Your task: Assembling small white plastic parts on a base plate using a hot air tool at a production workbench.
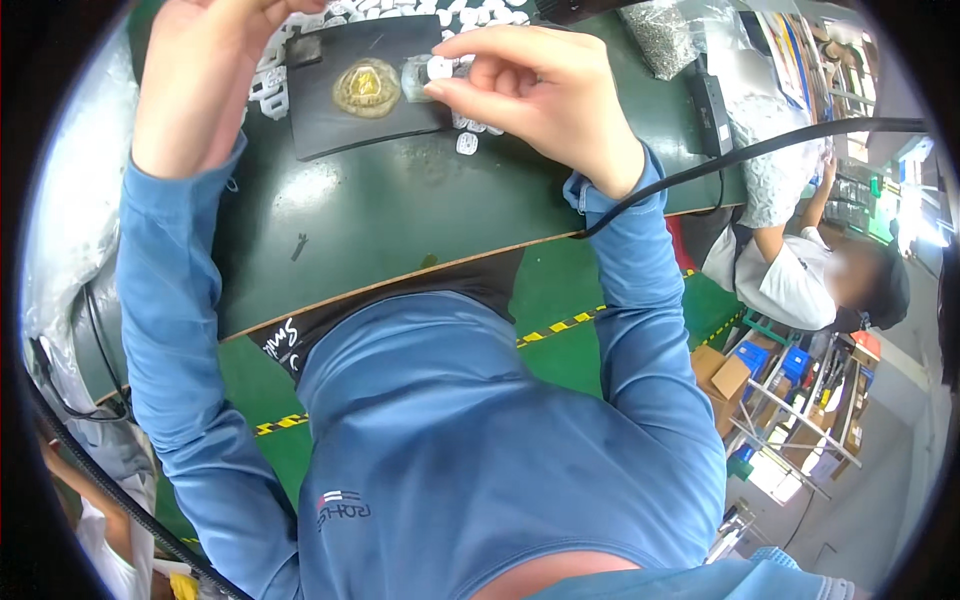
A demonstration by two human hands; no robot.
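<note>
Pinching a white piece (439, 68) is the right hand (552, 85), left hand (215, 40) unclear, shirt (455, 425) lettered.

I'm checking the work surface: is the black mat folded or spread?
Spread: the black mat lies flat on the green table, and no fold shows in its visible part.

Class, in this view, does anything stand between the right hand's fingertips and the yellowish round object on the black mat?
Yes: a translucent squarish piece shows between the right hand and the yellowish round object, over the black mat. A small white disc shows between thumb and index finger.
</note>
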